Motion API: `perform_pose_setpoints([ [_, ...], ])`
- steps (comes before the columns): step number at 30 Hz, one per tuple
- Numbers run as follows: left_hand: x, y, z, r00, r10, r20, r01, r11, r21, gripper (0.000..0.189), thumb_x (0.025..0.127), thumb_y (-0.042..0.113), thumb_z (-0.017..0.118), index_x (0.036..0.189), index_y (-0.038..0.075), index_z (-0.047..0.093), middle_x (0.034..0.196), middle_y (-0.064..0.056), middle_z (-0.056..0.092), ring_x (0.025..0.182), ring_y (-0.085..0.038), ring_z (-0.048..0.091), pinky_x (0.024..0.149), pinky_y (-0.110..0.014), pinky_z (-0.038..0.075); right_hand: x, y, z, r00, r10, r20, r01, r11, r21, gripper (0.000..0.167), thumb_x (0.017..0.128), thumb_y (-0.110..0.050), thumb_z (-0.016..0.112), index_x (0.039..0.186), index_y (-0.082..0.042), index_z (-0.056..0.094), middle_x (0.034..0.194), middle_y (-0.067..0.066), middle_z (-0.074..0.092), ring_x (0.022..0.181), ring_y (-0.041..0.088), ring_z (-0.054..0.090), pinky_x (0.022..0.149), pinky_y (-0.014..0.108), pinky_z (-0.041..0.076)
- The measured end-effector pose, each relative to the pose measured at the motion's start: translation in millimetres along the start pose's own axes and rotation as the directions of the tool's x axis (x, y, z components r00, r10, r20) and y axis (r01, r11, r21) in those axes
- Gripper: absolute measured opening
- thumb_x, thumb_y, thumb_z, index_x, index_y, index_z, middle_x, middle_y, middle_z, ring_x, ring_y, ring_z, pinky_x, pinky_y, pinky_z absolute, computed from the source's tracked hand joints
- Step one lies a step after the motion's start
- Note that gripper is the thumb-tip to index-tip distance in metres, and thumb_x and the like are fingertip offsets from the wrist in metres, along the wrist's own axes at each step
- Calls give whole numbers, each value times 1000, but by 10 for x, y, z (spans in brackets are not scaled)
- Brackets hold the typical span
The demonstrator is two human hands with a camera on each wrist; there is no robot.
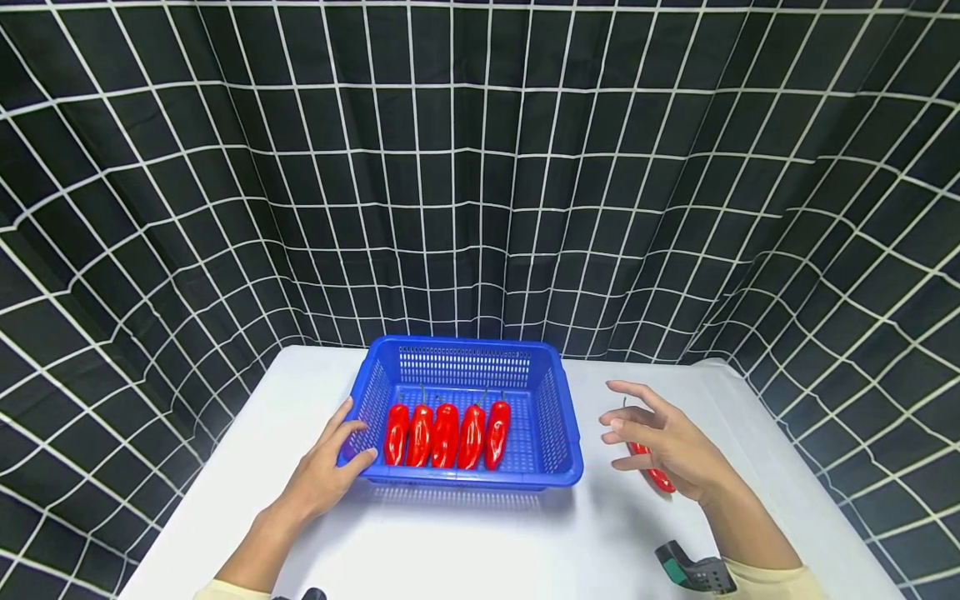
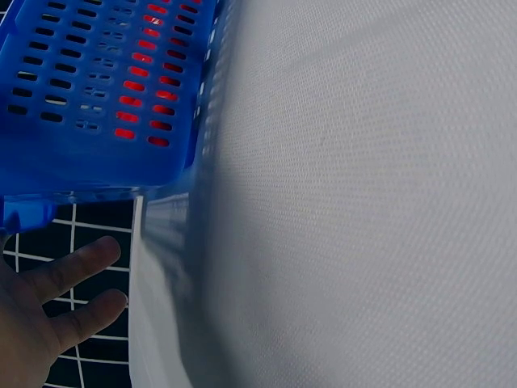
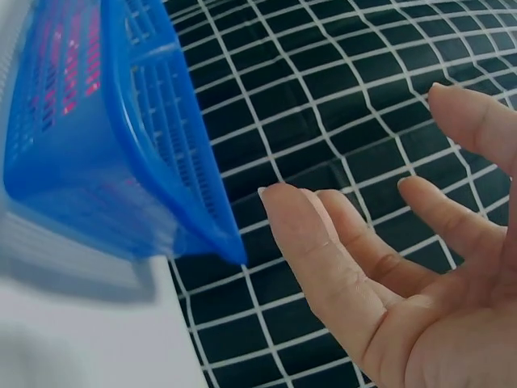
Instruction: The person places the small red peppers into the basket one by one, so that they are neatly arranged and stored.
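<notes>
Several red peppers (image 1: 445, 435) lie side by side in a row in the blue plastic basket (image 1: 480, 478), stems pointing to the back. At the basket's front left corner rests my left hand (image 1: 324, 471), its thumb and one finger laid over the rim. In the left wrist view, two of its fingers (image 2: 87, 319) stretch out spread, apart from the basket wall. To the right of the basket my right hand (image 1: 667, 446) hovers with fingers parted and slightly bent, nothing between them. Another red pepper (image 1: 660, 480) lies beneath it, partly hidden by the hand.
The basket stands on a white table (image 1: 465, 542). Black cloth with a white grid (image 1: 480, 167) hangs behind the table and along both sides. A dark strap device (image 1: 693, 571) sits at my right wrist.
</notes>
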State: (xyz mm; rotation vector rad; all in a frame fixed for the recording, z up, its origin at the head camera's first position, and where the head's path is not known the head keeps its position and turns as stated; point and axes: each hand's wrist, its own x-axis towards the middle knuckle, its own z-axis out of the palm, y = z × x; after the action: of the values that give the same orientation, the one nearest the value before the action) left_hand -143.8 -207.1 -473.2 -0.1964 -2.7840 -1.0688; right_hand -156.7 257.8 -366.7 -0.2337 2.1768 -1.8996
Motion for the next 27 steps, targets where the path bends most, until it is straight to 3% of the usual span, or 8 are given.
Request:
perform_pose_setpoints([
  [9,7,-16,5,1000,8,-4,-8,1000,-4,52,93,46,58,133,13,53,160,-5,16,138,-43,26,97,-68,30,-5,55,-158,999,11,-41,-13,999,-43,69,90,-16,69,147,-16,32,125,30,50,98,33,64,72,55,54],
  [15,11,-30,16,1000,12,-10,-12,1000,-1,52,93,45,58,133,13,54,159,-5,16,138,-42,26,97,-68,30,-2,124,-291,997,7,-73,-13,997,-81,72,89,-19,70,149,-15,30,129,33,46,107,40,59,74,55,54],
  [20,9,-33,18,1000,21,-16,-21,1000,1,49,93,44,59,131,13,55,159,-5,17,137,-43,28,97,-68,30,0,169,-400,997,-9,-74,2,995,-97,73,89,-18,70,149,-15,28,130,33,44,105,34,61,74,53,54],
  [27,15,-34,17,1000,21,-19,-21,1000,4,47,93,43,58,130,14,55,159,-4,17,136,-43,29,97,-69,31,2,230,-543,997,-24,-75,14,991,-133,75,89,-18,70,150,-16,26,132,32,42,108,39,59,73,53,55],
])
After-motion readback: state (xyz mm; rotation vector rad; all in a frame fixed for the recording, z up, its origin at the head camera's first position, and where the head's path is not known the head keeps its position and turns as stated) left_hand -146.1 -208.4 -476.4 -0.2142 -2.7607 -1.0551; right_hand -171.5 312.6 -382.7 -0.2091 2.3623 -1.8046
